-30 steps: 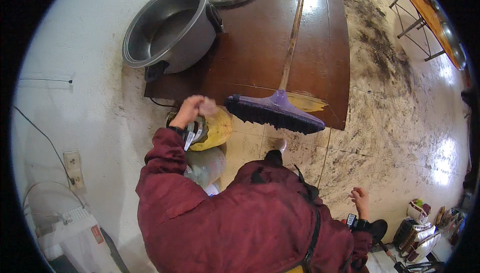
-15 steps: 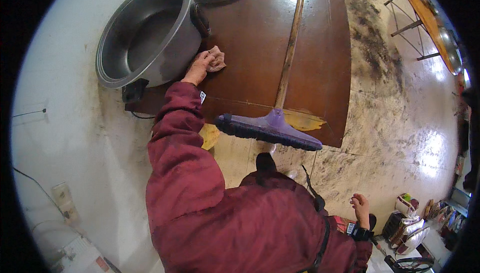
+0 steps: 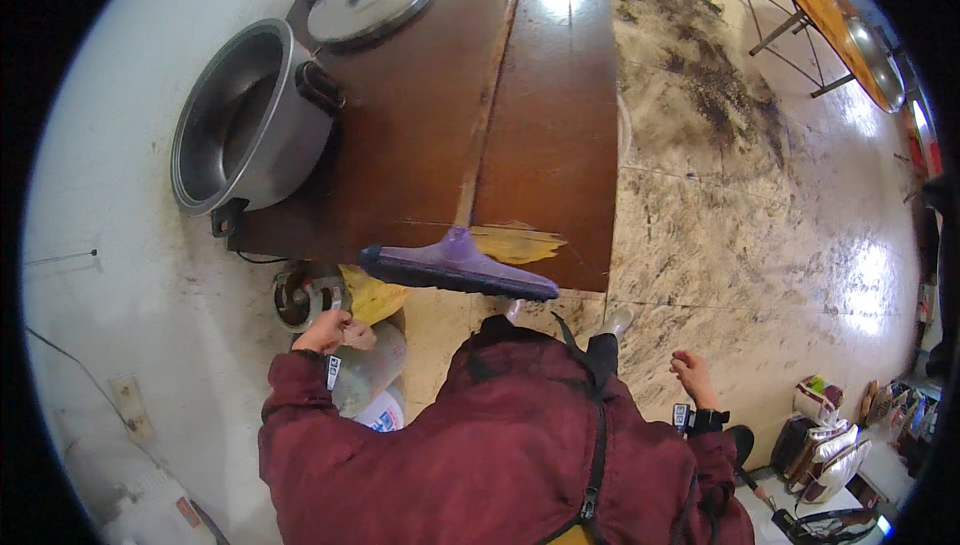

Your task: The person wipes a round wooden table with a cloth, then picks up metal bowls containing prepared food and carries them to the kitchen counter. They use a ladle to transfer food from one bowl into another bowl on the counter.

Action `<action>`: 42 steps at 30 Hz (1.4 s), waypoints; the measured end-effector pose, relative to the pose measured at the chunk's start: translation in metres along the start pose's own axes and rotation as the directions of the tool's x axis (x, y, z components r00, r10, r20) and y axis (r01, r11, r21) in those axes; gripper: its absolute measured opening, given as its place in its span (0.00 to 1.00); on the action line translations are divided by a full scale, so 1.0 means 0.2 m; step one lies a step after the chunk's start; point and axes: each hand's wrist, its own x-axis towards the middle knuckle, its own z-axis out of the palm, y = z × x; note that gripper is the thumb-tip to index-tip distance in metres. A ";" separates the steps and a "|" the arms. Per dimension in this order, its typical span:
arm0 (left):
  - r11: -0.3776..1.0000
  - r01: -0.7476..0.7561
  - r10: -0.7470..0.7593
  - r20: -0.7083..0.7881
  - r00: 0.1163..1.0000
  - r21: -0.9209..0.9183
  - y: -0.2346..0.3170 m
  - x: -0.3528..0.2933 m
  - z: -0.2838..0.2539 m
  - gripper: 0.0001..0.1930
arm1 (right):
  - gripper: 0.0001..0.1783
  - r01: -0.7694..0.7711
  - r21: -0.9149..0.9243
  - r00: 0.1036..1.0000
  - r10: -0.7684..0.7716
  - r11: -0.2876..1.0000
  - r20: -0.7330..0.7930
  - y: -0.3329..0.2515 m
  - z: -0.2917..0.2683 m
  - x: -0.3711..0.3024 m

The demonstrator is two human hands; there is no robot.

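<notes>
I've brought the left hand [image 3: 325,331], closed on the cloth [image 3: 359,336], off the bench [image 3: 400,145], breaking contact; right hand [image 3: 692,375] half-curled, empty.

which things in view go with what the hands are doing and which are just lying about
Seemingly in use:
crumpled cloth, held in the left hand

Seemingly just lying about:
purple broom
grey pot, on the brown table
silver lid, also there

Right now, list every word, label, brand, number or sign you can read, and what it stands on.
None is clear enough to quote.
Round white container with blue print: too blurred.
White patterned tag, left wrist: too small.
Matching white tag, right wrist: too small.
Reddish label, lower left: too blurred.
</notes>
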 end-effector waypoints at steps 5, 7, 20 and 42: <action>0.872 -0.482 0.474 0.096 0.875 0.086 0.49 -0.40 0.71 0.20 | 0.16 0.147 -0.128 0.989 -0.142 0.981 0.043 0.00 -0.48 0.30; 0.660 -0.737 0.750 -0.086 0.655 0.142 0.77 -0.39 1.01 0.20 | 0.16 0.172 -0.077 0.985 -0.172 0.982 0.009 0.03 -0.70 0.37; 0.722 -0.326 0.687 -0.576 0.443 0.610 1.63 0.56 2.10 0.23 | 0.13 0.051 -0.062 0.997 -0.054 0.997 -0.049 0.23 -1.53 0.58; 0.853 -0.162 0.515 -0.852 0.097 0.497 3.70 1.82 1.48 0.16 | 0.15 0.120 -0.091 0.966 -0.138 0.989 -0.220 -0.98 -2.32 1.58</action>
